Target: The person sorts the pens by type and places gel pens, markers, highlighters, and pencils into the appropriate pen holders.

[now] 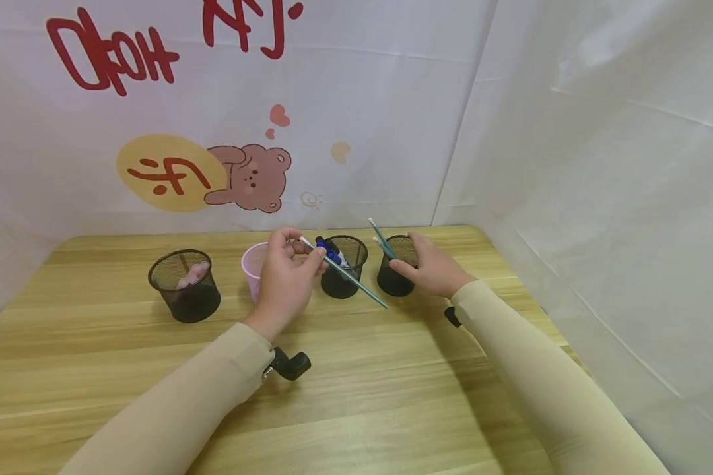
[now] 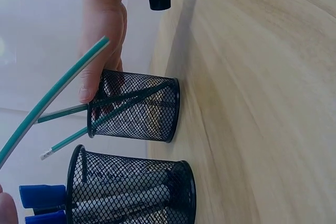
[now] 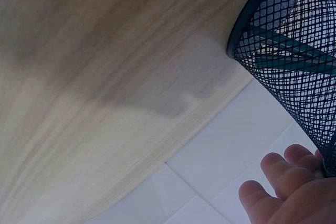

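Note:
My left hand (image 1: 306,253) pinches a long teal pencil (image 1: 346,274) near its white end, slanting down to the right in front of the middle mesh cup (image 1: 343,266). That cup holds blue-capped markers (image 2: 43,194). My right hand (image 1: 414,262) wraps around the rightmost black mesh cup (image 1: 395,272), thumb on the near side. The left wrist view shows this cup (image 2: 137,106) standing on the table with two teal pencils (image 2: 65,141) in it, and the held pencil (image 2: 54,96) up beside it. The right wrist view shows the cup's mesh wall (image 3: 294,51) and my fingertips (image 3: 279,173).
A pink plastic cup (image 1: 253,265) stands just behind my left hand. Another black mesh cup (image 1: 185,285) with pink items stands at the left. All rest on a wooden table (image 1: 362,396), enclosed by white cloth walls at the back and right.

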A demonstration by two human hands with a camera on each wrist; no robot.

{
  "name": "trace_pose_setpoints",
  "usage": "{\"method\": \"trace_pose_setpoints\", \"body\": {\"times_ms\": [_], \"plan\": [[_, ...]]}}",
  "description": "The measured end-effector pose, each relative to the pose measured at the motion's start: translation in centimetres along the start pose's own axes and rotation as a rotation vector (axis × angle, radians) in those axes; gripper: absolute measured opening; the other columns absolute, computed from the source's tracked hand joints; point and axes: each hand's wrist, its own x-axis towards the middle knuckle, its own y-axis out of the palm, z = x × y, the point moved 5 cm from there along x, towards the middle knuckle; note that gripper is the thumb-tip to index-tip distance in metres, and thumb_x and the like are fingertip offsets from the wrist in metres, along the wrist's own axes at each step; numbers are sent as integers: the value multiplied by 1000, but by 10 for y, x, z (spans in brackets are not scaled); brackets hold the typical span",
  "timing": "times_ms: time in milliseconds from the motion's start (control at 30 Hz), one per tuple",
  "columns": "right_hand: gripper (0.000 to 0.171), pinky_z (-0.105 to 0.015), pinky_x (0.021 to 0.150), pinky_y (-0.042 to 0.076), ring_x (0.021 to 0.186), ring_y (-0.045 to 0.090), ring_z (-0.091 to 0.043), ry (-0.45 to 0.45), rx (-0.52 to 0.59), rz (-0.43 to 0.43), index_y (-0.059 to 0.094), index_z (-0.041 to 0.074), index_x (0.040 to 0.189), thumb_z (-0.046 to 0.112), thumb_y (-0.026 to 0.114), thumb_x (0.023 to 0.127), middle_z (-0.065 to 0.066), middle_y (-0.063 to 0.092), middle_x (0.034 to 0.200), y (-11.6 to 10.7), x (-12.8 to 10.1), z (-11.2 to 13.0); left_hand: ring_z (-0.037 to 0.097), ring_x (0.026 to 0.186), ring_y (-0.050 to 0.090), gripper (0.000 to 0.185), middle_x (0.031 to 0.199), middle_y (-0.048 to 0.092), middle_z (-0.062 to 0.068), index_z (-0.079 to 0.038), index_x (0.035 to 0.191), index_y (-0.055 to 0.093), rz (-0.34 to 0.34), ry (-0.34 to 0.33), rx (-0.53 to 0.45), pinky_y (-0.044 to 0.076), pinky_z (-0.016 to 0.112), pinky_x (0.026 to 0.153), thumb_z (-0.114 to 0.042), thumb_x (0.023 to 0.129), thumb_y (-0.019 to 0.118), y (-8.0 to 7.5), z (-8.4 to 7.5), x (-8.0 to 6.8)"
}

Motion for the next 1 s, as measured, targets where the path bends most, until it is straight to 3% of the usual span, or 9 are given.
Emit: {"method": "trace_pose_setpoints", "body": {"times_ms": [167,333,500,833,1000], "plan": [[107,-60,125,34,156,34,-43,8,6,-1,17,-2,166,76,47,99,-26,26,171,1,2,-4,19,78,71,39,102,57,12,-5,128,39,-63,64,-78,65,29,81,1,100,66,2,-4,2],[110,-60,125,34,156,33,-42,13,5,-1,17,-1,166,78,47,97,-25,25,171,2,2,-6,16,75,70,38,97,55,8,-3,124,39,-136,126,-122,65,28,80,5,99,66,4,-7,4],[109,-60,125,34,156,33,-42,15,1,3,16,0,167,78,46,98,-24,25,172,2,2,-5,21,77,71,37,97,54,7,-6,122,39,-182,173,-143,65,29,82,5,99,66,5,-9,6],[107,-58,126,33,158,31,-41,5,-4,4,16,0,167,76,47,99,-25,25,172,1,2,-3,48,86,68,37,98,52,7,-8,122,39,-232,248,-135,64,28,81,0,100,68,8,-12,10],[106,-59,126,32,158,31,-42,-8,6,-1,17,-2,166,75,48,99,-26,26,171,1,2,-3,47,87,69,36,100,50,6,-7,121,40,-249,263,-141,64,28,83,0,99,68,11,-12,14]]}}
